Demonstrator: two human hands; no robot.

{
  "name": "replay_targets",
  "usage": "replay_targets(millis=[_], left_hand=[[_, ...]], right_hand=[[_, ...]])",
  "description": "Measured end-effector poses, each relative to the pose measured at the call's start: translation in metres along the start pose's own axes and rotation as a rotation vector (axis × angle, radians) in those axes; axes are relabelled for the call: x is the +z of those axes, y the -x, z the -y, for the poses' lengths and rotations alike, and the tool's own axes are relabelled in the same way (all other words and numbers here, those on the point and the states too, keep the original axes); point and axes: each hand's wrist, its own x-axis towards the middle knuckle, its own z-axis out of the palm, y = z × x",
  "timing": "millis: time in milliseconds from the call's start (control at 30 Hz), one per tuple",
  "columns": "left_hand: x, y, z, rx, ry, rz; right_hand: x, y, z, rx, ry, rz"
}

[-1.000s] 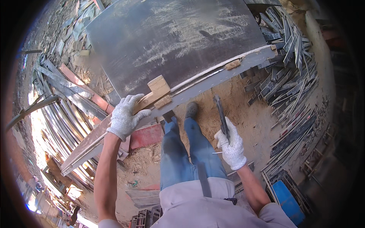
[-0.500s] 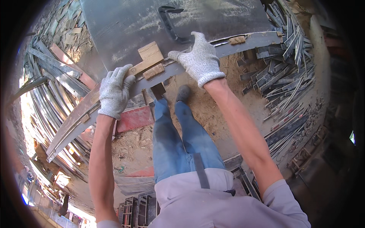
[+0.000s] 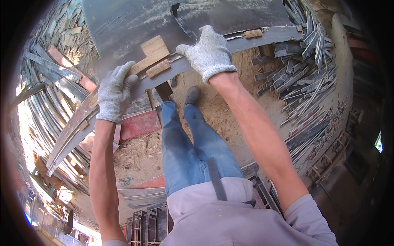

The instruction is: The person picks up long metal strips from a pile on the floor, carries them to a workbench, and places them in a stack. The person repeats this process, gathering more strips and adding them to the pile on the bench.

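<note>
A long curved board (image 3: 180, 67), grey along its near face, lies along the near edge of a dark sheet (image 3: 123, 24). My left hand (image 3: 115, 90), in a knitted grey glove, is closed around the board left of the wooden blocks, its thumb on the near side. Two light wooden blocks (image 3: 156, 47) stand against it between my hands. My right hand (image 3: 209, 53), gloved alike, closes over the board's edge, thumb and forefinger apart; its other fingertips are hidden. Beyond it a black C-shaped clamp (image 3: 180, 20) lies tilted on the sheet, its lower end against my right hand.
Smaller wooden blocks (image 3: 252, 33) sit farther along the board. Stacked metal strips (image 3: 303, 78) lie at the right, long bent strips (image 3: 45, 119) at the left. A red panel (image 3: 141, 124) rests on the sandy ground beside my feet; metal frames (image 3: 147, 225) are behind me.
The clamp has turned and now shows more edge-on. Both hands, the board and the sheet appear slightly higher and further left in the view; both hands stay at the board.
</note>
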Motion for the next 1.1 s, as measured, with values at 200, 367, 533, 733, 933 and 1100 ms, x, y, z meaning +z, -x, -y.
replay_targets(millis=[200, 367, 533, 733, 933, 1100], left_hand=[[0.0, 0.0, -0.003, 0.04, -0.043, -0.029], [0.002, 0.001, -0.003, 0.038, -0.028, -0.038], [0.001, -0.002, -0.007, 0.08, -0.079, -0.047], [0.0, 0.003, -0.008, 0.053, -0.09, -0.081], [0.005, 0.005, -0.01, 0.091, -0.178, -0.12], [0.011, 0.009, -0.004, 0.056, 0.065, -0.283]], right_hand=[[-0.001, 0.0, 0.001, 0.01, -0.019, 0.02], [0.001, -0.001, -0.001, 0.004, -0.011, 0.017], [0.005, 0.001, -0.013, 0.021, -0.177, -0.092], [-0.028, 0.073, -0.015, 0.063, -1.194, 0.392], [0.057, 0.126, -0.004, 0.283, -1.418, 0.654], [0.11, 0.145, 0.012, 0.398, -1.452, 0.631]])
